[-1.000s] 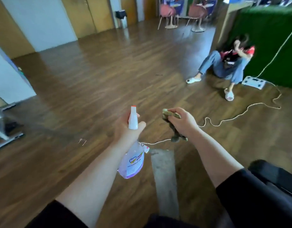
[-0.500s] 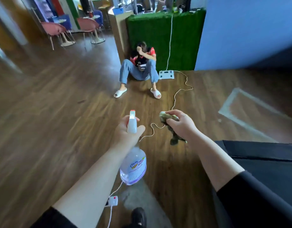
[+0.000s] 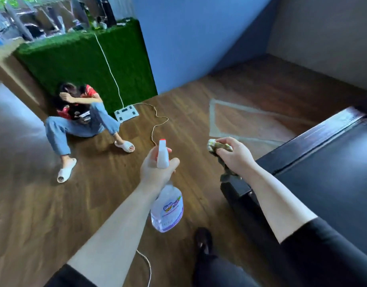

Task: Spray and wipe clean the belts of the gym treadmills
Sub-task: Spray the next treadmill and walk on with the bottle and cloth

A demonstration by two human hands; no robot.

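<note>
Swinging further right than half a second ago, the view is now taking in far more of the treadmill belt, which is spreading across the right side as a dark, matte surface, while the seated person is sliding off to the left. Both hands are keeping their earlier pose. The left hand is gripping the neck of the spray bottle, fingers curled round it beneath the white trigger head, and the clear body with its purple label is hanging over the wooden floor. The right hand is clutching a bunched, greenish cloth, whose tail is dangling in front of the treadmill's near corner. The hands are staying apart, with floorboards showing between them.

A glossy black side rail is running along the belt's left edge. Beyond it a pale rectangular outline is marking the boards. A green turf-covered partition is standing against a blue wall, and a grey wall is closing off the far right corner. A white cord is running down the partition to a flat white device lying at its foot, and more cord is snaking across the floor toward the bottle. The wearer's dark shoe is showing beside the treadmill's end.
</note>
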